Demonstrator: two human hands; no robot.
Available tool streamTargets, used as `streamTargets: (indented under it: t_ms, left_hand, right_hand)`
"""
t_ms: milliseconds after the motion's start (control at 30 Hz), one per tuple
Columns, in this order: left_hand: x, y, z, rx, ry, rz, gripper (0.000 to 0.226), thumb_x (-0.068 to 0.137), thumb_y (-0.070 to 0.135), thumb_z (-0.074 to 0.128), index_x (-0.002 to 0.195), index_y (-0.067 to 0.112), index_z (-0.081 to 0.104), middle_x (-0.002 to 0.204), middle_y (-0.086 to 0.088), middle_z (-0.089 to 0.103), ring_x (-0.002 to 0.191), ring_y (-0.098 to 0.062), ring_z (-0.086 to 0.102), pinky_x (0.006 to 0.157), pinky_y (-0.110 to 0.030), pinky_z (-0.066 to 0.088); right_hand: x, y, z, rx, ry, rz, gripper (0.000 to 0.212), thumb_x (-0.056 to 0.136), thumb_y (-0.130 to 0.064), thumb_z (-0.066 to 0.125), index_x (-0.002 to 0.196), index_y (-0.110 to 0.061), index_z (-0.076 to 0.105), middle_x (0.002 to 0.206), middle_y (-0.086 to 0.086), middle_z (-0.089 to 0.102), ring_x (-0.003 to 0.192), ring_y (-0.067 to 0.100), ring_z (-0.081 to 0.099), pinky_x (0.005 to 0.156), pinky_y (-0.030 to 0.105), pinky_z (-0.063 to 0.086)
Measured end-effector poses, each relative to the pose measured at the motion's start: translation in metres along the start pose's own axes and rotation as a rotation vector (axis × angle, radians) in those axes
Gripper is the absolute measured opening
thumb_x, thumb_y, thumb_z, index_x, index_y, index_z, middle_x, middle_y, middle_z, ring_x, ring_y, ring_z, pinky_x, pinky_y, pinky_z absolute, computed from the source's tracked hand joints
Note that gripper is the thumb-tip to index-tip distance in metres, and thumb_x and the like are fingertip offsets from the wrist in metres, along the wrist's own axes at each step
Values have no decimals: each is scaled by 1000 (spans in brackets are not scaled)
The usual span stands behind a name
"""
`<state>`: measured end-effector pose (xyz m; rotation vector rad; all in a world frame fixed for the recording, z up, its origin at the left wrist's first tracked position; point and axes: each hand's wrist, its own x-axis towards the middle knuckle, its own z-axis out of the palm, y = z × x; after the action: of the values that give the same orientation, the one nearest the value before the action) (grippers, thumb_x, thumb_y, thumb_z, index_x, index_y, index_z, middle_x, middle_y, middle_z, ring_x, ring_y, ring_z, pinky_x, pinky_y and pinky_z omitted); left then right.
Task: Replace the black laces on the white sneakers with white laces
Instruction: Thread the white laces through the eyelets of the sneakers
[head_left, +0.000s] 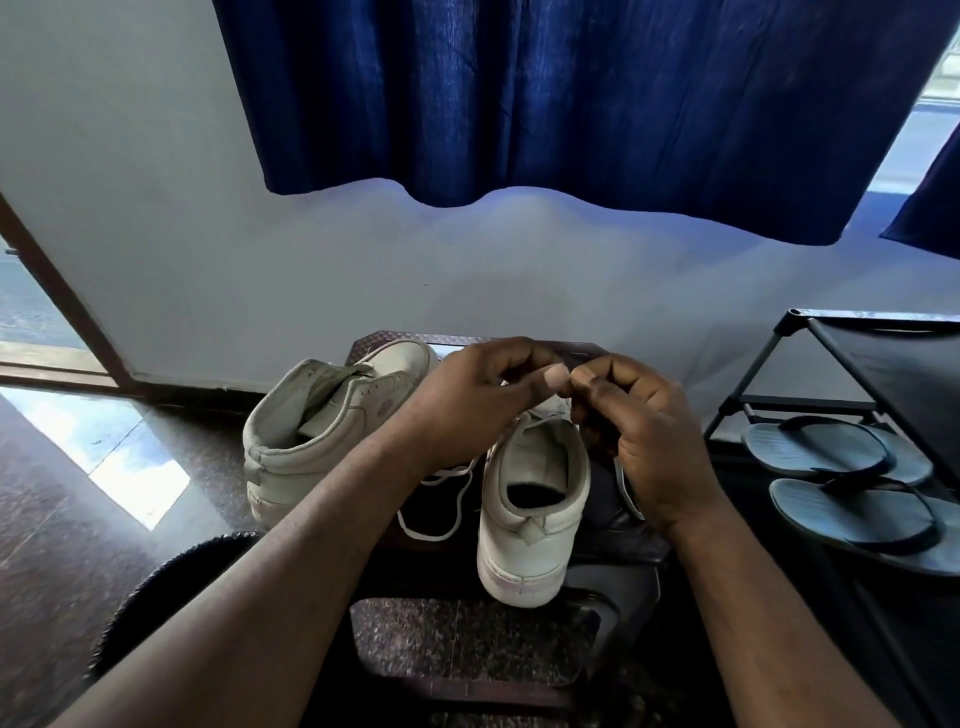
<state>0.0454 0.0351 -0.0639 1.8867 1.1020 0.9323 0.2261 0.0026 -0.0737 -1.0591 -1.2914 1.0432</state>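
white sneakers: 2 | hands: 2 | flip-flops: 2 | shoe rack: 1 | stool: 1

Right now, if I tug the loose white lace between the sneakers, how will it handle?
Probably floppy: the white lace lies in slack loops. Likely light, so it should drag easily. It seems to run up to the right sneaker, so a tug may snag there.

- Dark desk: left sneaker and right sneaker stand on it side by side, heels toward the onlooker.
- Loose white lace lies on the desk between them.
- Shoe rack just beside the desk: grey flip-flops on its lower shelf.
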Motion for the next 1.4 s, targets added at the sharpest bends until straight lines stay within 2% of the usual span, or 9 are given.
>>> streamTargets:
  t_ms: [233, 333, 500, 600, 667, 733, 900, 1167, 1400]
  left_hand:
    - [-2, 5, 2, 94, 183, -64, 16, 94, 27, 74, 78, 29, 72, 61, 15, 65, 57, 2, 56, 58, -16, 43]
    - [-8, 10, 8, 287, 153, -72, 13, 89, 31, 75, 77, 26, 72, 62, 16, 62, 61, 0, 55, 56, -14, 38]
    - [-13, 16, 16, 461, 83, -82, 5, 85, 33, 74, 86, 29, 77, 79, 8, 69, 69, -7, 57, 64, -22, 42]
    - [-13, 19, 17, 461, 82, -122, 7, 84, 35, 75, 87, 31, 79, 67, 12, 60, 59, -4, 52, 55, -18, 36]
    - [-13, 21, 19, 460, 100, -149, 7, 84, 35, 75, 87, 31, 80, 65, 13, 58, 58, -4, 52, 53, -16, 34]
    - [-13, 22, 21, 444, 112, -173, 9, 85, 38, 76, 88, 32, 80, 68, 12, 62, 63, -6, 57, 55, -18, 38]
    - [-11, 20, 24, 380, 138, -220, 8, 85, 38, 78, 83, 30, 80, 80, 8, 72, 76, -7, 65, 67, -27, 52]
    - [-4, 16, 23, 328, 77, -290, 14, 83, 40, 80, 79, 26, 79, 77, 6, 72, 75, -7, 64, 62, -25, 48]
    - [-2, 11, 20, 332, 79, -249, 14, 85, 37, 79, 74, 29, 76, 65, 9, 66, 55, 4, 56, 48, -10, 34]
  right_hand:
    - [-7, 0, -7, -321, -31, -47, 15, 87, -30, 82, 89, -21, 70, 82, 1, 71, 71, 15, 64, 66, 29, 53]
    - [-11, -2, -15, -547, -77, -44, 9, 85, -26, 82, 90, -25, 75, 82, -7, 75, 74, 8, 69, 66, 23, 53]
    - [-13, 1, -16, -486, 84, 75, 12, 83, -33, 78, 77, -24, 82, 76, -9, 77, 80, 9, 72, 76, 34, 57]
    - [-14, 5, -18, -235, 94, 221, 39, 70, -40, 79, 77, -2, 76, 84, 28, 70, 77, 26, 63, 76, 51, 53]
    - [-13, 8, -22, -59, 98, 310, 34, 75, -28, 81, 80, 5, 75, 94, 37, 69, 78, 31, 64, 75, 46, 52]
    - [-14, 7, -24, 40, 85, 360, 14, 85, -10, 75, 78, 1, 78, 90, 28, 75, 74, 30, 70, 69, 36, 57]
    - [-16, 7, -24, 104, 81, 359, 13, 89, -3, 71, 80, 2, 78, 82, 20, 76, 66, 23, 72, 55, 28, 58]
    - [-15, 11, -18, -26, 128, 299, 13, 85, -13, 78, 84, 1, 80, 93, 29, 75, 84, 36, 70, 81, 49, 59]
    - [-17, 12, -13, -221, 160, 171, 7, 87, -24, 80, 82, -21, 84, 86, 0, 80, 95, 24, 76, 95, 55, 57]
